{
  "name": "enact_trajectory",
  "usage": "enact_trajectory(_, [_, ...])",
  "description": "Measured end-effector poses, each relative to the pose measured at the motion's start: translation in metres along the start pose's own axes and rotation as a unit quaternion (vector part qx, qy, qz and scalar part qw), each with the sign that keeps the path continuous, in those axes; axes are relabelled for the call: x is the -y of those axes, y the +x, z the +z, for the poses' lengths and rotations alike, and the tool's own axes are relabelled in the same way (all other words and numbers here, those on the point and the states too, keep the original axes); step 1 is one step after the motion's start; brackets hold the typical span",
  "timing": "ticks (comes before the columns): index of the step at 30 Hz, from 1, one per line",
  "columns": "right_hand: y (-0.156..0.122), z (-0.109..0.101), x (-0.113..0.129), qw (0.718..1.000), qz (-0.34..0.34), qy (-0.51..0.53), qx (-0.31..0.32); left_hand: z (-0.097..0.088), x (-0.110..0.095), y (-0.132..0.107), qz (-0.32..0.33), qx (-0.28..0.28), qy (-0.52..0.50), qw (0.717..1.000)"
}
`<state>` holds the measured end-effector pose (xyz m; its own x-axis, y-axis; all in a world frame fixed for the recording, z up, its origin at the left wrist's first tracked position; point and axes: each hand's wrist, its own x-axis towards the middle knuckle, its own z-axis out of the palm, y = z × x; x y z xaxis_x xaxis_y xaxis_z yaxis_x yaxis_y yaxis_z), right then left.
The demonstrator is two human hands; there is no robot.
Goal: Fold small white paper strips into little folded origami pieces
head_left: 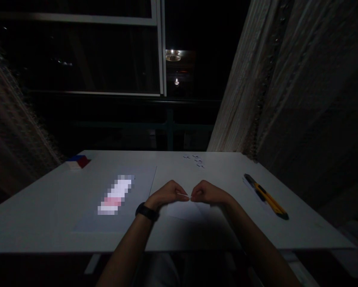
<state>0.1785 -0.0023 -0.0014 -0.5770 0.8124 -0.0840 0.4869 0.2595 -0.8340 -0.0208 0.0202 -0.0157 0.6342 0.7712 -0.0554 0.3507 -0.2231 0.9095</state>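
My left hand [169,193], with a dark watch [147,211] on its wrist, pinches a thin white piece of paper [182,195] between thumb and fingers. Close beside it, my right hand [210,192] is closed in a pinch too, its fingertips meeting the left ones at the paper's right end. Only a narrow bright edge of the piece shows; the fingers cover the rest. Below both hands a white sheet of paper [186,212] lies on the table.
A yellow and black utility knife [270,199] lies on the white table [226,163] at right. Several small dark-marked pieces [198,161] are at the back. Left are a larger sheet [145,179] bearing a blurred-out bright screen [115,195], and a coloured cube [78,162]. Curtains flank a dark window.
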Motion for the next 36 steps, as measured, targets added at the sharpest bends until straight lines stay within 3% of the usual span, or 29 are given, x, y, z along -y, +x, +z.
enact_trajectory(12, [-0.008, -0.009, 0.002, 0.999, -0.029, -0.005, 0.023, -0.002, -0.007, -0.004, -0.003, 0.022, -0.062, 0.998])
enact_trajectory(21, [-0.051, -0.030, -0.007, 0.993, 0.023, 0.098, 0.062, -0.005, -0.002, -0.003, -0.015, -0.006, -0.054, 0.998])
enact_trajectory(23, [-0.056, -0.037, -0.011, 0.993, 0.021, 0.112, 0.017, -0.006, 0.000, -0.001, -0.019, -0.027, -0.049, 0.998])
enact_trajectory(27, [-0.042, -0.038, -0.012, 0.981, -0.012, 0.120, -0.149, -0.005, 0.004, 0.002, -0.015, -0.064, -0.051, 0.997])
enact_trajectory(31, [-0.010, -0.020, -0.007, 0.992, -0.035, 0.046, -0.113, -0.003, 0.004, 0.004, -0.012, -0.099, -0.076, 0.992])
enact_trajectory(33, [0.002, -0.010, -0.005, 0.990, -0.045, -0.037, -0.130, -0.003, 0.003, 0.004, -0.017, -0.109, -0.085, 0.990])
enact_trajectory(36, [0.011, -0.001, -0.007, 0.982, -0.056, -0.078, -0.163, -0.002, 0.000, 0.003, -0.019, -0.099, -0.072, 0.992])
